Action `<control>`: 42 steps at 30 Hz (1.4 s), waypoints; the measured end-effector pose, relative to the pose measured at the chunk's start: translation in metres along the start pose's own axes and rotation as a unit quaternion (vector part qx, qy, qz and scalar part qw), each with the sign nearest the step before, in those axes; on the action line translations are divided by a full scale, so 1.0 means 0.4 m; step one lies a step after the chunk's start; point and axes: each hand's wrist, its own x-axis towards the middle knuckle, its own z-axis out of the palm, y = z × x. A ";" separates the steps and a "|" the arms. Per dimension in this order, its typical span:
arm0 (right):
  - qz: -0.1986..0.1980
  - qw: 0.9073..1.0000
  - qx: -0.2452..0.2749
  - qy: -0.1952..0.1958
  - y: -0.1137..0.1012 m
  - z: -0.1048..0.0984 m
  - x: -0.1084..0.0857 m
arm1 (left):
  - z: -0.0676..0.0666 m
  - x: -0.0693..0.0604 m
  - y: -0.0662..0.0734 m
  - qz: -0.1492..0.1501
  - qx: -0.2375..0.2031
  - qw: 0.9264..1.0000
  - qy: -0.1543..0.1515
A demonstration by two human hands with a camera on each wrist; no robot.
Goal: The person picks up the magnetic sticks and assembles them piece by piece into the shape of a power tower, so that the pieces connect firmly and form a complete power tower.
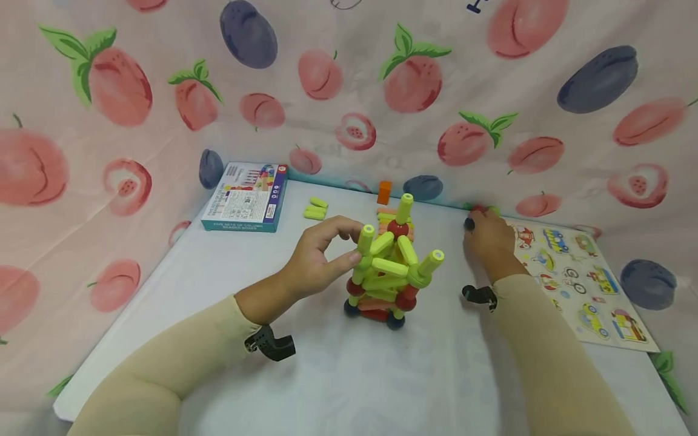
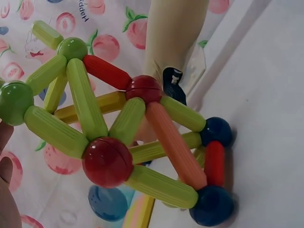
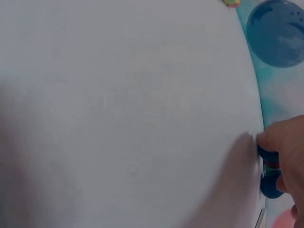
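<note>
A tower of magnetic sticks and balls point(image 1: 386, 267) stands upright on the table, built from green, red and orange sticks with green, red and blue balls. Three green sticks point up from its top corners. My left hand point(image 1: 316, 260) holds its upper left corner between thumb and forefinger, beside a green ball point(image 2: 16, 103). At the table's back edge, my right hand point(image 1: 491, 242) has its fingers curled over a blue ball point(image 3: 269, 156). A second blue ball point(image 3: 271, 184) lies right beside it, partly covered by the fingers. Red and green pieces show just behind that hand.
Loose green sticks point(image 1: 314, 212) lie behind the left hand, near a flat toy box point(image 1: 245, 197). An orange block point(image 1: 384, 192) and a row of sticks point(image 1: 411, 232) sit behind the tower. A picture board point(image 1: 578, 278) lies under the right forearm. A fruit-print curtain point(image 1: 349, 79) borders the table.
</note>
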 end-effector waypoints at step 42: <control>-0.083 0.952 0.269 0.120 -0.164 -0.306 -0.020 | -0.011 0.075 -0.050 -0.136 -0.117 0.984 -0.021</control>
